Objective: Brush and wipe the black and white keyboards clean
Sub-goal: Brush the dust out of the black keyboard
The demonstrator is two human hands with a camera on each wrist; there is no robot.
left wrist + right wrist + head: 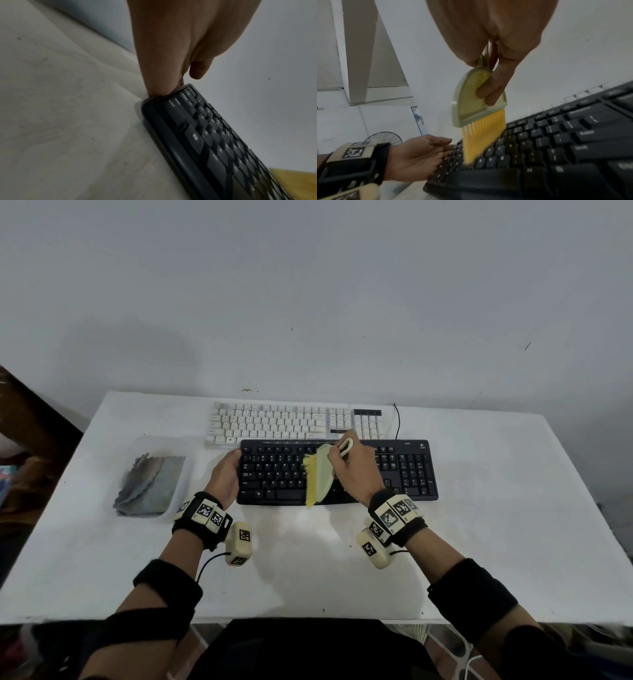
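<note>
A black keyboard (404,470) lies on the white table (308,559), with a white keyboard (274,422) right behind it. My right hand (356,463) grips the handle of a pale green brush (323,474); its yellow bristles (481,136) touch the keys in the middle of the black keyboard (556,146). My left hand (226,474) rests against the left end of the black keyboard (205,135), fingers straight along its edge, thumb on the top corner.
A clear tray (186,470) with a folded grey cloth (150,484) sits left of the keyboards. A black cable (397,419) runs from the white keyboard toward the wall. Bare table lies in front and to the right.
</note>
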